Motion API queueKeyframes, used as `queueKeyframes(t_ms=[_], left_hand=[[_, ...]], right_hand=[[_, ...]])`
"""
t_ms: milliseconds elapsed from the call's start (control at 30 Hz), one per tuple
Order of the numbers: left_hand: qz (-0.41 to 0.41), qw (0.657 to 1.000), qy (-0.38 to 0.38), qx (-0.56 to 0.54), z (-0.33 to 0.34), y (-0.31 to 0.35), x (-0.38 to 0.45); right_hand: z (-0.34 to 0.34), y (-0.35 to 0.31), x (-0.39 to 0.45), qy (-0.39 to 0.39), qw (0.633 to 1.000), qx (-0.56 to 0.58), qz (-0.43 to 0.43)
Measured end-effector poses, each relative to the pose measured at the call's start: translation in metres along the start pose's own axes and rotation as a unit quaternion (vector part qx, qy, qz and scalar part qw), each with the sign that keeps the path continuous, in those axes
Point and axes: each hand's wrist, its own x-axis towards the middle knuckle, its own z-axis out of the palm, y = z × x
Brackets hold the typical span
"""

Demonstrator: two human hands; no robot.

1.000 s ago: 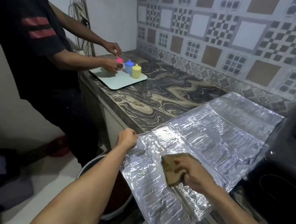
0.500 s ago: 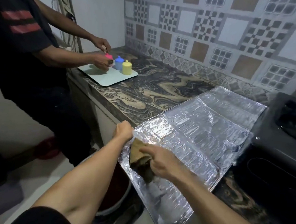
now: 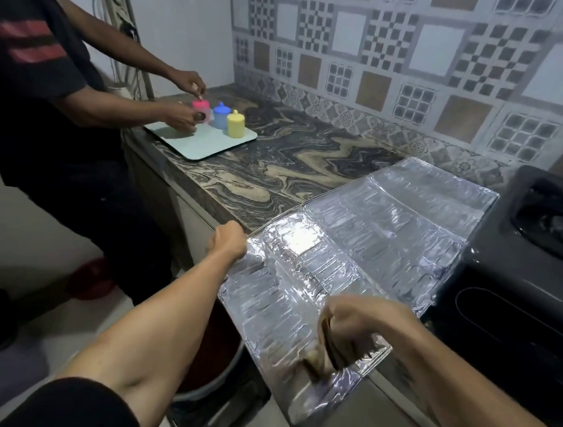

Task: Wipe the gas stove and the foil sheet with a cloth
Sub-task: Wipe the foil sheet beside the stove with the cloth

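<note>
Now the right hand (image 3: 354,321) is nearest, fist curled tight round the brown cloth (image 3: 325,354), which hangs bunched below the knuckles and drags on the near end of the foil sheet (image 3: 364,249). Half a second ago that hand was up by the sheet's left edge, close to the other hand; it has since swept toward the person and to the right, down to the end that overhangs the surface (image 3: 276,173). I read that as a wiping stroke carried along the length of the foil, so the near part is probably done while the far panels wait. The cloth is blurred, so how flat it presses on the foil I cannot tell.

A little farther off, the left hand (image 3: 228,243) stays where it was, fingers closed on the foil's left edge and pinning it, which matters because the thin sheet would likely slide under the rubbing.

The foil's long axis runs from the near overhang diagonally away to the right, toward the tiled wall, its right side against the black gas stove (image 3: 514,289). The stove looks untouched as yet.

Beyond, at the far end, another person (image 3: 41,103) handles a pink cup (image 3: 201,108) on a pale tray (image 3: 205,141).
</note>
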Motion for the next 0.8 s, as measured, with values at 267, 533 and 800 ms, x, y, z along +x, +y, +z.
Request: queueKeyframes(t_ms=[267, 533, 800], left_hand=[[0.01, 1.0, -0.007, 0.025, -0.003, 0.005, -0.008], [0.003, 1.0, -0.014, 0.004, 0.002, -0.003, -0.016], [0.026, 0.998, 0.006, 0.058, -0.004, 0.003, -0.033]], right_hand=[[0.011, -0.028, 0.014, 0.245, 0.958, -0.034, -0.143], [0.034, 0.01, -0.005, 0.036, 0.997, -0.062, -0.039], [-0.028, 0.001, -0.017, 0.255, 0.962, -0.001, -0.099]])
